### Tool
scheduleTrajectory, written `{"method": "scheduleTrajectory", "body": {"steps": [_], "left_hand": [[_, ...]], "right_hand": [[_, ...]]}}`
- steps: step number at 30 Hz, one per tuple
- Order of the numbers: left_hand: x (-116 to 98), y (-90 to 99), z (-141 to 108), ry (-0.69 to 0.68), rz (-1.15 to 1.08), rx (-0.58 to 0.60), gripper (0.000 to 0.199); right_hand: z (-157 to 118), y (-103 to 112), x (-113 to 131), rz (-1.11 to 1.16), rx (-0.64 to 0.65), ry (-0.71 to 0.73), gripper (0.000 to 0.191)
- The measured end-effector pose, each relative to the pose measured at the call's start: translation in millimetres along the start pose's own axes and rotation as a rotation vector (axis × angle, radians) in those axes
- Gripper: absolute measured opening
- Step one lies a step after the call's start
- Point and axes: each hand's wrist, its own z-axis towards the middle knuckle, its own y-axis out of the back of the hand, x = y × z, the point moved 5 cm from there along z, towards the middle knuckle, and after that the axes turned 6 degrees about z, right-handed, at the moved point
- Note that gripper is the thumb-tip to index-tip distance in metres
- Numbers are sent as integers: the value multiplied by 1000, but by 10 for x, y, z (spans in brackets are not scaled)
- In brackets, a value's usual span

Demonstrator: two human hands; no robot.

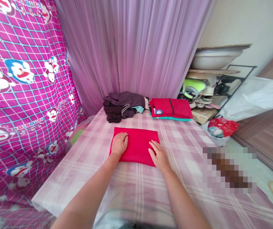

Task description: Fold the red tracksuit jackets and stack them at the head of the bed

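Observation:
A red cloth, folded into a flat rectangle [137, 146], lies on the checked tablecloth [79, 178] in front of me. My left hand [120, 143] rests flat on its left side, palm down, fingers stretched toward the far edge. On the right edge lies my right hand [159, 155], its fingers spread and touching the cloth. Neither hand grips anything. Behind it, to the right, sits a stack of folded clothes [181, 108], red on top with a dark stripe and turquoise beneath. A crumpled heap of dark clothes [126, 103] lies at the back left.
A lilac curtain [136, 47] hangs behind the table, and a pink patterned cloth [31, 105] hangs along the left. At the right stands a rack [242, 81] with shoes and a basin [216, 58]. A red bag [224, 126] is below it. One patch at the right is pixelated.

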Motion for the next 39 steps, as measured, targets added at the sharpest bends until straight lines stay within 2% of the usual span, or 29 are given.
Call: {"method": "scheduleTrajectory", "body": {"steps": [31,39], "left_hand": [[17,-4,-1,-11,-13,-6,30],[68,-42,1,-25,2,-41,30]], "right_hand": [[2,-28,-25,16,-9,-10,42],[3,-46,-15,-5,-29,0,42]]}}
